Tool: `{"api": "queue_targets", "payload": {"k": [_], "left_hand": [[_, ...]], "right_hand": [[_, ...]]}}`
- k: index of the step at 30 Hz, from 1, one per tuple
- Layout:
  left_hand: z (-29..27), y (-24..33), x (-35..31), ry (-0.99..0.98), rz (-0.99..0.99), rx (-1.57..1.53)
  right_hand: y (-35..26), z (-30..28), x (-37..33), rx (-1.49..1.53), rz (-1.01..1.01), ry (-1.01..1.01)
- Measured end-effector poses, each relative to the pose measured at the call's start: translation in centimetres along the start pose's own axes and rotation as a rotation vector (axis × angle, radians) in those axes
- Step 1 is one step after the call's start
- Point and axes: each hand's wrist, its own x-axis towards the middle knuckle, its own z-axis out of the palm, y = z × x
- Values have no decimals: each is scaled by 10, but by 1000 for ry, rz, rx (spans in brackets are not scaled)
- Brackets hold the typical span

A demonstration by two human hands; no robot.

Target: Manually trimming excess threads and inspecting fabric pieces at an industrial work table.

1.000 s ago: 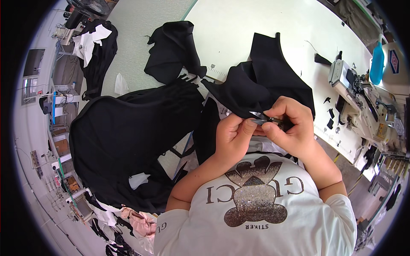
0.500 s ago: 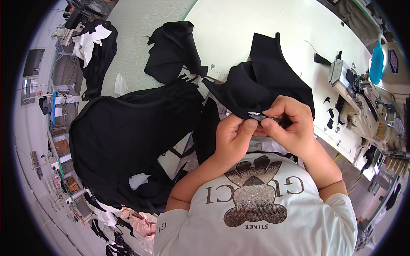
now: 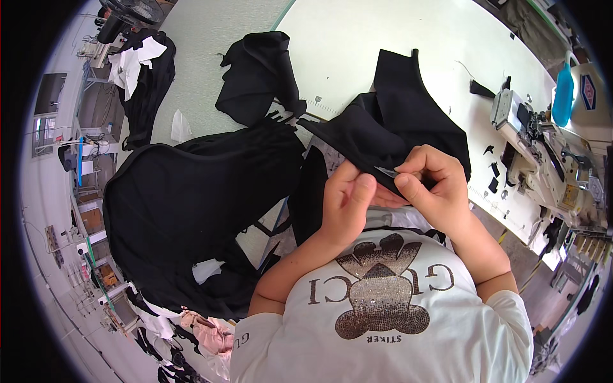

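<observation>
Both my hands work at the near edge of a black fabric piece (image 3: 418, 105) that spreads away over the white table. My left hand (image 3: 345, 201) grips the folded edge between thumb and fingers. My right hand (image 3: 437, 188) is closed close beside it, thumb and forefinger pinched at the edge. From the right fingertips a small grey metal blade, apparently of thread snips (image 3: 385, 171), lies against the cloth and points left. Their handle is hidden in the palm. A large heap of black fabric (image 3: 198, 191) lies left of my left arm.
Another black piece (image 3: 258, 80) lies beyond the heap, with a paper scrap (image 3: 181, 126) nearby. A sewing machine (image 3: 562, 159) stands at the right on the white table (image 3: 472, 38), among small black offcuts. A fan (image 3: 134, 11) is at the far left.
My left thumb has shifted slightly left, away from the right fingertips. The fabric edge has turned up over the fingers, and less of the snips shows. The cloth's left corner moved slightly left.
</observation>
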Motion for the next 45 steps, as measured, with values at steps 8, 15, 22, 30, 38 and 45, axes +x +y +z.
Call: {"api": "queue_targets", "payload": {"k": [8, 15, 22, 30, 38, 45], "left_hand": [[-10, -13, -1, -28, 102, 168], [-8, -14, -3, -58, 121, 147], [-8, -14, -4, -63, 128, 143], [0, -10, -2, -36, 131, 103], [-5, -17, -4, 15, 123, 178], [0, -10, -4, -25, 153, 153]], "right_hand": [[1, -2, -1, -126, -93, 15], [-5, 1, 3, -147, -144, 25], [-8, 1, 3, -136, -128, 3], [-1, -2, 1, -116, -153, 8], [-7, 0, 5, -159, -196, 9], [-5, 1, 4, -135, -181, 8]]}}
